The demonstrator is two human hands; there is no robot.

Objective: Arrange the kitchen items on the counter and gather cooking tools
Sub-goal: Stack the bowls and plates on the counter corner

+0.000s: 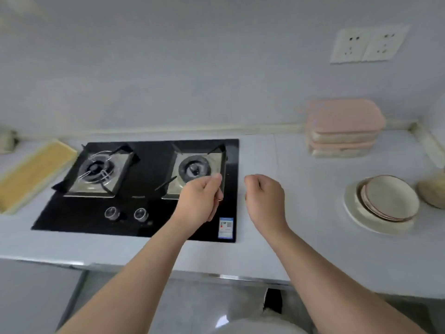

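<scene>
Left hand [201, 201]: held in the air over the near right corner of the stove [149, 165], fingers loosely curled, thumb close to the forefinger; nothing is seen in it.
Right hand [265, 198]: held above the counter [301, 225] just right of the stove, fingers loosely curled under; nothing is gripped. The two hands are near each other but apart.
Stove: a black glass top with two burners and two knobs, set into the counter; it is judged to be fixed.
Plates [390, 198]: stacked at the right of the counter, well apart from both hands, with the smaller ones tilted inside a larger bottom plate. They are judged to be ceramic: stiff, weighty as a stack, smooth and breakable. Hold is best taken under the bottom rim with both hands, since the tilted upper plates could slide.
Pink boxes [344, 119]: stacked at the far right against the wall. They are judged light and stiff, and are best taken by the sides of the lowest box.
Yellow board [36, 174]: laid flat at the left; judged stiff and light, and best lifted by a long edge.
</scene>
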